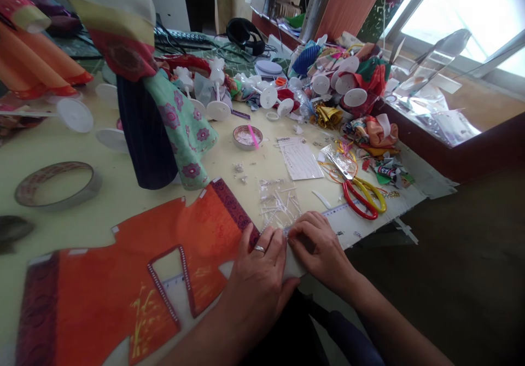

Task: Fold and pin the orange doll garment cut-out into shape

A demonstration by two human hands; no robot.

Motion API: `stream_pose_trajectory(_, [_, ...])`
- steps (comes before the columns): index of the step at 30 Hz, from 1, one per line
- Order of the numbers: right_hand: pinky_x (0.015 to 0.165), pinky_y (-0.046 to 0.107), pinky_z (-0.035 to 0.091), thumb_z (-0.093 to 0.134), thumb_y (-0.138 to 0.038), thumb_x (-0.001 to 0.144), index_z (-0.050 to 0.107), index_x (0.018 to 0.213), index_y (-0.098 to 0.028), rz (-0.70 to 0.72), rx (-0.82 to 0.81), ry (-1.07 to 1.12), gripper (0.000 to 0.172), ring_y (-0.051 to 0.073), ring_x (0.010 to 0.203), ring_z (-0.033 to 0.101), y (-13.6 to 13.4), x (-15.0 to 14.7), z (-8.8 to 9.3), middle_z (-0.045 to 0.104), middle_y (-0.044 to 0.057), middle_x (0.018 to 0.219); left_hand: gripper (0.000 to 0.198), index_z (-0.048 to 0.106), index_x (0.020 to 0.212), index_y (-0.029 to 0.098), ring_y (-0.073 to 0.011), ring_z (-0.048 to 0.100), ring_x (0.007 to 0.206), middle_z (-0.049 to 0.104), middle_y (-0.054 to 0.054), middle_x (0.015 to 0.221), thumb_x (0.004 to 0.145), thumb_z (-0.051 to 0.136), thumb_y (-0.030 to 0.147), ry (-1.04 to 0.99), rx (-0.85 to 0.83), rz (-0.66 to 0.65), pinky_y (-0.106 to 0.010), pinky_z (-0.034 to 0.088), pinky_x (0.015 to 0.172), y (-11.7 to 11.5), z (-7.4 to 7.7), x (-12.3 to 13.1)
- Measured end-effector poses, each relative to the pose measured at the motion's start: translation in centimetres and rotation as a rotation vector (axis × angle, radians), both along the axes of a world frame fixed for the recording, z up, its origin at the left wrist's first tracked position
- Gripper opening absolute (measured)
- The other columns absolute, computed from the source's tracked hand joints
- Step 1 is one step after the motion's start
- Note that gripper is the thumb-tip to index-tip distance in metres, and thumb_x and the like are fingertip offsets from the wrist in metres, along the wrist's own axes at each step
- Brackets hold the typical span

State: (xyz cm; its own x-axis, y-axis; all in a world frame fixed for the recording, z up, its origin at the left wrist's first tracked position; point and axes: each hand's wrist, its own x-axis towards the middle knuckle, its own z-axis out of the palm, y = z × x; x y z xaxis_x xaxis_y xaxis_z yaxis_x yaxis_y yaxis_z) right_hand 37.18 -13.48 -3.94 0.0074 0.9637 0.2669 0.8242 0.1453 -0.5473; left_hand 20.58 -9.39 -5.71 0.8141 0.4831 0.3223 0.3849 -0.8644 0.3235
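Note:
My left hand (262,270), with a ring on one finger, presses down at the table's near edge. Its bent fingers touch the dark purple trim of an orange fabric garment piece (151,234). Close beside it, my right hand (320,248) is closed in a pinch, the fingertips of both hands almost meeting. Whatever lies between the fingertips is too small and covered to make out. Just beyond them is a clear plastic bag (279,199) with thin strips of white beads. The garment's cut-out neckline is edged with a white beaded line.
Red-and-yellow-handled scissors (361,193) lie right of a white card (301,158). A round dish (247,137) holds small pieces. Tape roll (92,191) sits left, near a small dressed form (180,120). White stands and fabric scraps (328,117) crowd the back by the window.

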Motion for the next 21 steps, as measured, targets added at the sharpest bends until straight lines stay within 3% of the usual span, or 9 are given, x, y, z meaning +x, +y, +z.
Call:
stream_pose_trajectory(5, [0.082, 0.039, 0.039, 0.052, -0.010, 0.082, 0.057, 0.091, -0.016, 0.002, -0.008, -0.012, 0.012, 0.020, 0.085, 0.047, 0.10, 0.03, -0.12, 0.055, 0.006, 0.085, 0.049, 0.050, 0.123, 0.004, -0.0315, 0.046, 0.117, 0.057, -0.015, 0.124, 0.090, 0.041, 0.039, 0.005, 0.019, -0.003, -0.054, 0.017, 0.104, 0.00, 0.01, 0.00])
stream_pose_trajectory(21, [0.077, 0.038, 0.039, 0.051, -0.009, 0.080, 0.053, 0.077, -0.018, 0.002, -0.018, -0.032, 0.010, 0.020, 0.078, 0.047, 0.32, -0.04, 0.23, 0.054, 0.004, 0.077, 0.049, 0.050, 0.123, 0.005, -0.0290, 0.046, 0.118, 0.057, -0.013, 0.124, 0.089, 0.044, 0.040, -0.048, -0.012, 0.020, -0.051, 0.014, 0.106, -0.12, -0.31, 0.08])
